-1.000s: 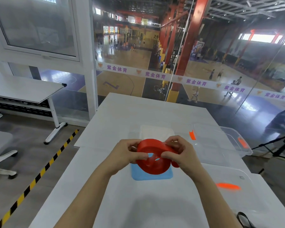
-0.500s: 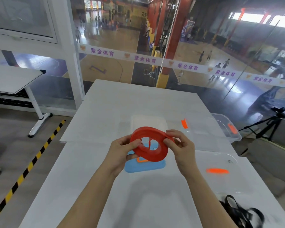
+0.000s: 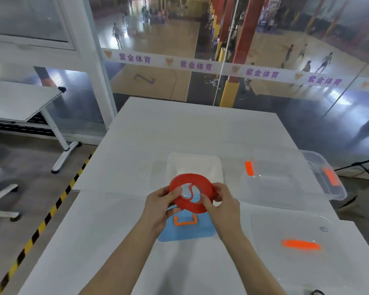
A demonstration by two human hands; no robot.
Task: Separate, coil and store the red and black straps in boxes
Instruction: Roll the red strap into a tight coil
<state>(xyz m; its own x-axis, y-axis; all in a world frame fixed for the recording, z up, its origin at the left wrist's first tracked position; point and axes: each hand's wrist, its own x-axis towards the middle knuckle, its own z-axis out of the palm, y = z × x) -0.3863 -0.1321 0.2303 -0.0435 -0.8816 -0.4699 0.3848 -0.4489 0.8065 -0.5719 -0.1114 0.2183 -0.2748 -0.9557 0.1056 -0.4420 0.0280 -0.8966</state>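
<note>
Both hands pinch the red strap coil (image 3: pixel 190 195) from opposite sides, left hand (image 3: pixel 160 204) on its near-left rim, right hand (image 3: pixel 218 204) on the right, thumbs over the top face. It hangs between the grips, tilted, above the blue lid (image 3: pixel 186 232) with the orange handle (image 3: pixel 185 221). To finish well, I'd say keep the wraps squeezed flat so no turn springs loose, then lower it into a clear box (image 3: pixel 290 184) just to the right on the counter (image 3: pixel 107 231).

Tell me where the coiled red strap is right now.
In the head view the red strap is centre frame, held above the blue lid between the left hand and right hand.
</note>
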